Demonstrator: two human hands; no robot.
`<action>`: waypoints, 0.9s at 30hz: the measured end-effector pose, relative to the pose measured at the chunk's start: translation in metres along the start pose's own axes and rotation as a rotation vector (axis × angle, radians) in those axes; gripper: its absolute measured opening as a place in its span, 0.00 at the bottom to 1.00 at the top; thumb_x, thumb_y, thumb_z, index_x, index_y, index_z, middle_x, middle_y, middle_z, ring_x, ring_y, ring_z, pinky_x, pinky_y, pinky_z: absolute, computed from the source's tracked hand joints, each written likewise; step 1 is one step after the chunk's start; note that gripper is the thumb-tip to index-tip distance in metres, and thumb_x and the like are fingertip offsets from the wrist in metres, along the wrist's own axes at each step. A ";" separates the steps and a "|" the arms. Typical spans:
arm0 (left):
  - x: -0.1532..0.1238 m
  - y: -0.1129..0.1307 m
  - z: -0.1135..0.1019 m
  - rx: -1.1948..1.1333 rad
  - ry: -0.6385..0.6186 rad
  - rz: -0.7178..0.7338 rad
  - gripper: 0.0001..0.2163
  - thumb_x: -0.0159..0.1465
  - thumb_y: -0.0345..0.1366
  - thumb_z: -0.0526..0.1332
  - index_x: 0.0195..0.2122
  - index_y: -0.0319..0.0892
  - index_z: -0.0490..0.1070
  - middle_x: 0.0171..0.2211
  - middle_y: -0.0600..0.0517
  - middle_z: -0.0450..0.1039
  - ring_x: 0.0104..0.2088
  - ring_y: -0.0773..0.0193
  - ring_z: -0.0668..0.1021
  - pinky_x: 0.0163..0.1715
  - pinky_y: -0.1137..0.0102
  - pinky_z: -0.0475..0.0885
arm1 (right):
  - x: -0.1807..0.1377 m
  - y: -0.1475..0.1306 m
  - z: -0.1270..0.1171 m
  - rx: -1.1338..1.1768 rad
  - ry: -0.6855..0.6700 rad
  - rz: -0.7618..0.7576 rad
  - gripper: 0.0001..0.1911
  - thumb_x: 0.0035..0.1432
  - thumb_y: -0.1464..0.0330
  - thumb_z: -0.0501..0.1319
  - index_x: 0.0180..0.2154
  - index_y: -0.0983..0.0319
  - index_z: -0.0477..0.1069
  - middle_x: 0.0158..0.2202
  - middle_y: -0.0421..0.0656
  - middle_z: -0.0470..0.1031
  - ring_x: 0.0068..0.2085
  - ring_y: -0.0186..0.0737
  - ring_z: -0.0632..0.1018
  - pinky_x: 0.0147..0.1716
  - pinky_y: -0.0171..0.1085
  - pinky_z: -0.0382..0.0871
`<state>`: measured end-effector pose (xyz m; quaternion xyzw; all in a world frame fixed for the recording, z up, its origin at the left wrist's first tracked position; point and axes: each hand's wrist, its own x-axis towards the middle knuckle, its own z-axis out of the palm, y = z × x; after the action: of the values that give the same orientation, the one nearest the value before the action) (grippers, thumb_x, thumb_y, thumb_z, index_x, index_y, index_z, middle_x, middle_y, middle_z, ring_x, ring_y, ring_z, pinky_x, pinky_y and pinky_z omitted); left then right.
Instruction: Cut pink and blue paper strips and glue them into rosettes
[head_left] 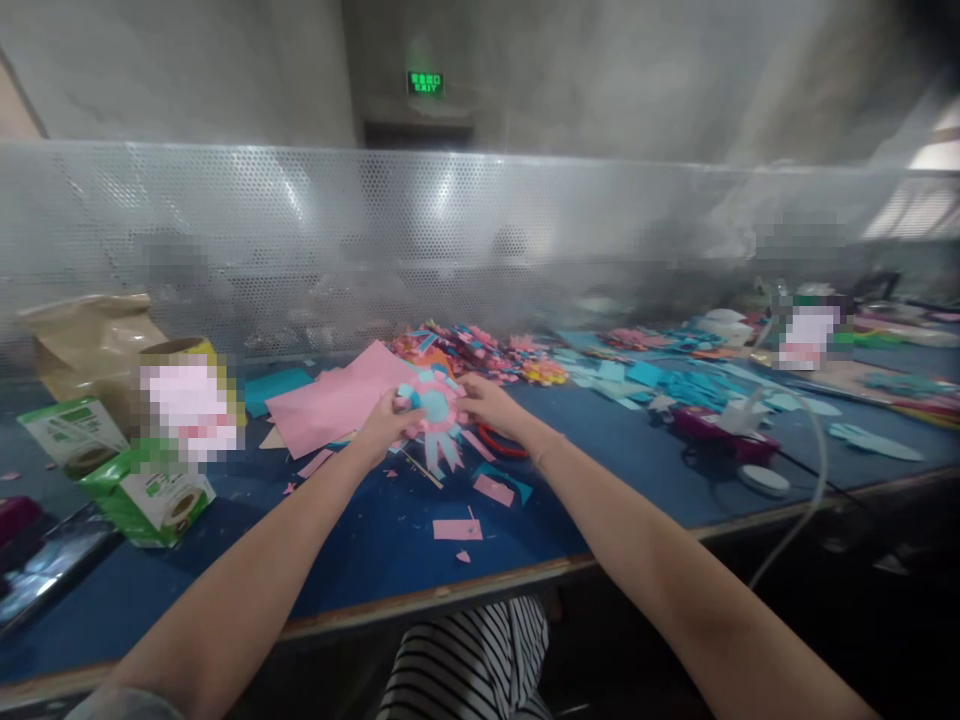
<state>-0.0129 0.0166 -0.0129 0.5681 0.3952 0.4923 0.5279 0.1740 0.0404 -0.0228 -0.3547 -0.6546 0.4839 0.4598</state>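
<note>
Both hands hold a pink and light-blue paper flower above the blue table. My left hand grips its left side with the fingers closed. My right hand pinches its right edge. Fringed pink and blue strips hang down from the flower. A thin wooden stick lies just under it. A pink paper sheet lies behind my left hand.
Pink scraps lie near the front edge. A heap of coloured paper flowers and blue cut pieces sit further back. Green boxes, a can and a phone are at left. A pink glue gun with cord is at right.
</note>
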 end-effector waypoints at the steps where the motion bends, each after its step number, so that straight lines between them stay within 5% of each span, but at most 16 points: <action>1: 0.000 0.000 0.000 0.010 -0.003 0.009 0.18 0.41 0.36 0.67 0.30 0.41 0.60 0.21 0.59 0.64 0.16 0.74 0.67 0.18 0.75 0.68 | 0.000 -0.001 0.000 0.002 0.002 -0.006 0.17 0.41 0.65 0.63 0.35 0.60 0.62 0.26 0.35 0.66 0.23 0.27 0.69 0.20 0.28 0.67; 8: 0.001 0.006 -0.002 0.058 0.075 0.005 0.12 0.44 0.32 0.64 0.27 0.41 0.60 0.18 0.59 0.63 0.15 0.74 0.67 0.15 0.76 0.66 | -0.002 -0.008 -0.005 0.046 0.006 0.063 0.16 0.46 0.62 0.61 0.38 0.60 0.64 0.30 0.38 0.68 0.28 0.29 0.71 0.27 0.34 0.71; 13: 0.006 0.007 -0.008 -0.152 0.054 -0.090 0.10 0.46 0.30 0.63 0.25 0.40 0.59 0.17 0.59 0.62 0.14 0.76 0.66 0.19 0.75 0.69 | -0.001 -0.009 -0.014 -0.078 0.100 0.086 0.12 0.51 0.60 0.56 0.34 0.61 0.66 0.28 0.40 0.70 0.29 0.32 0.72 0.28 0.32 0.69; 17: 0.008 0.011 -0.011 -0.296 0.119 -0.157 0.06 0.48 0.26 0.59 0.26 0.39 0.62 0.18 0.57 0.64 0.15 0.76 0.67 0.19 0.77 0.68 | 0.002 -0.002 -0.024 -0.489 0.160 0.059 0.10 0.53 0.63 0.53 0.30 0.64 0.67 0.28 0.42 0.72 0.28 0.32 0.71 0.27 0.30 0.64; 21: 0.007 0.015 -0.011 -0.313 0.183 -0.203 0.05 0.50 0.23 0.58 0.26 0.38 0.63 0.20 0.55 0.66 0.18 0.74 0.70 0.21 0.77 0.70 | 0.002 0.010 -0.036 -1.011 0.068 0.028 0.08 0.46 0.67 0.59 0.30 0.65 0.70 0.32 0.44 0.73 0.32 0.34 0.71 0.30 0.30 0.61; 27: 0.009 0.009 -0.014 -0.321 0.133 -0.243 0.06 0.50 0.22 0.56 0.25 0.39 0.62 0.18 0.56 0.65 0.16 0.74 0.69 0.20 0.76 0.71 | 0.001 0.013 -0.041 -1.127 -0.063 0.055 0.10 0.44 0.71 0.58 0.33 0.64 0.70 0.33 0.44 0.73 0.33 0.35 0.71 0.28 0.29 0.59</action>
<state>-0.0255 0.0274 -0.0031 0.3910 0.4114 0.5180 0.6400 0.2125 0.0571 -0.0307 -0.5475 -0.8159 0.0819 0.1667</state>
